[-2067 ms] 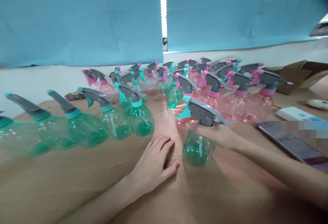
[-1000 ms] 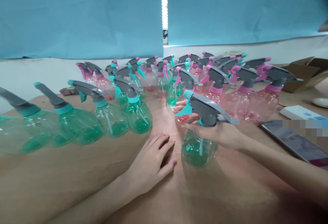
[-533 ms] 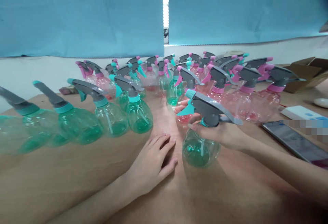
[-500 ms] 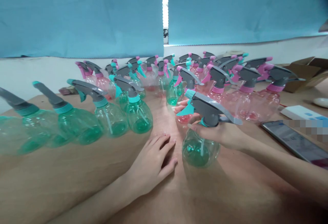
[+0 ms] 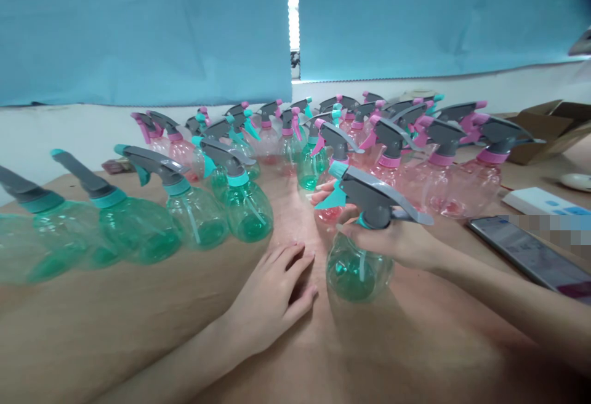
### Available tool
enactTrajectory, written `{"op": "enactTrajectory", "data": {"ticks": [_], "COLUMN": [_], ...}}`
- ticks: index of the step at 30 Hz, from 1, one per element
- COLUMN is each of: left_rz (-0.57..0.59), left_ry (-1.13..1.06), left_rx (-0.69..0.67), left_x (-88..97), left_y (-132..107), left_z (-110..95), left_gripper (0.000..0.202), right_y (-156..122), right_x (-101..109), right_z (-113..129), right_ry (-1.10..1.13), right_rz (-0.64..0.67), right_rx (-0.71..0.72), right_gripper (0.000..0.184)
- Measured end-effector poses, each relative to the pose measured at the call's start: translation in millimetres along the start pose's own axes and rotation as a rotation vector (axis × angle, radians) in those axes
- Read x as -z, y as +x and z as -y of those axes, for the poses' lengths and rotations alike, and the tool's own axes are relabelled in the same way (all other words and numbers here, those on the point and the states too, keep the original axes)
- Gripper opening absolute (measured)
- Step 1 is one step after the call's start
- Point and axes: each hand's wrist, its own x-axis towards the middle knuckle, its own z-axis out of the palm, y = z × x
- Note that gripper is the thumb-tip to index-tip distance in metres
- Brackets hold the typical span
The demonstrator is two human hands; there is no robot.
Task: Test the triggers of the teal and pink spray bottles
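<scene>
My right hand [image 5: 392, 238] is wrapped round the neck of a green spray bottle [image 5: 357, 274], thumb in front and fingers behind. This bottle stands upright on the table, with a grey head, a turquoise nozzle and trigger, and some liquid in its base. My left hand [image 5: 277, 293] lies palm down on the table just left of it, fingers loosely stretched and holding nothing. Behind the left hand stands another green spray bottle [image 5: 250, 216]. A pink spray bottle [image 5: 329, 212] is partly hidden behind my right fingers.
Several green bottles [image 5: 138, 225] line the left side. Many pink bottles [image 5: 431, 185] stand at the back and right, some overlapping. At the right lie a phone [image 5: 521, 256], a white box [image 5: 540, 201], a white mouse-like object [image 5: 577, 181] and an open cardboard box [image 5: 545, 130].
The whole view has shifted slightly, so everything appears a little further left. Both hands and the held spray bottle keep their places on the table.
</scene>
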Motion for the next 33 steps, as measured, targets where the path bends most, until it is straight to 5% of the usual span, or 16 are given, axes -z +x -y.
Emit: {"op": "enactTrajectory", "data": {"ticks": [23, 33], "left_rz": [-0.017, -0.018], "left_ry": [-0.015, 0.006], "left_rx": [0.004, -0.008], "left_x": [0.3, -0.1], "left_y": [0.1, 0.5], "left_z": [0.6, 1.3], "left_gripper": [0.040, 0.041], "right_y": [-3.7, -0.9], "right_x": [5.5, 1.8], "right_z": [9.4, 10.0], "right_ry": [0.089, 0.155], "right_rz": [-0.004, 0.039], "right_rx": [-0.024, 0.032], "right_gripper": [0.008, 0.034]}}
